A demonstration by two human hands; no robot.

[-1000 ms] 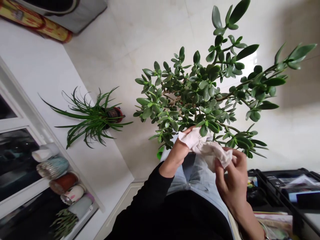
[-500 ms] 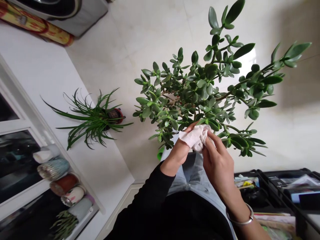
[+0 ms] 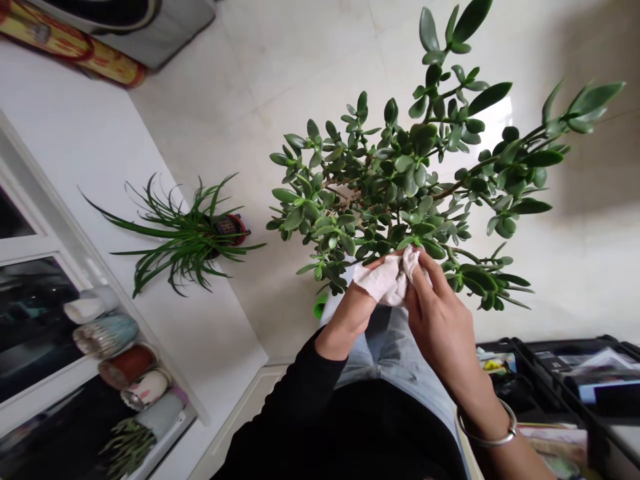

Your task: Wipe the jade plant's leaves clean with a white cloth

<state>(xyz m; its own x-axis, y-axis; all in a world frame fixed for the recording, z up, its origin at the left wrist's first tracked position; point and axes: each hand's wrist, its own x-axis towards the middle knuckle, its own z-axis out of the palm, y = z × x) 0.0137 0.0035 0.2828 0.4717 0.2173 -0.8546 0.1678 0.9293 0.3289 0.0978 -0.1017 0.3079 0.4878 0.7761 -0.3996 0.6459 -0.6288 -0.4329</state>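
A large jade plant [image 3: 395, 173] with thick glossy green leaves spreads in front of me. At its near edge both hands hold a crumpled white tissue [image 3: 383, 281]. Part of the tissue drapes over the fingers of my left hand [image 3: 353, 308], which curls beneath it, its fingertips mostly hidden. My right hand [image 3: 440, 320], with a silver bangle on the wrist, pinches the tissue's right side between thumb and fingers. Leaves of the lowest near branch lie right against the fingertips. Whether a leaf is inside the tissue I cannot tell.
A spider-like potted plant [image 3: 190, 233] stands to the left by a white wall. Several flower pots [image 3: 127, 367] line the window ledge. Black crates [image 3: 560, 373] with papers sit at the right. A grey appliance [image 3: 175, 33] is at the upper left on the pale tiled floor [image 3: 280, 60].
My right hand has shifted slightly right and down, and its fingers have bunched the tissue's upper end into a raised fold. My left hand stays under the tissue, moved slightly left.
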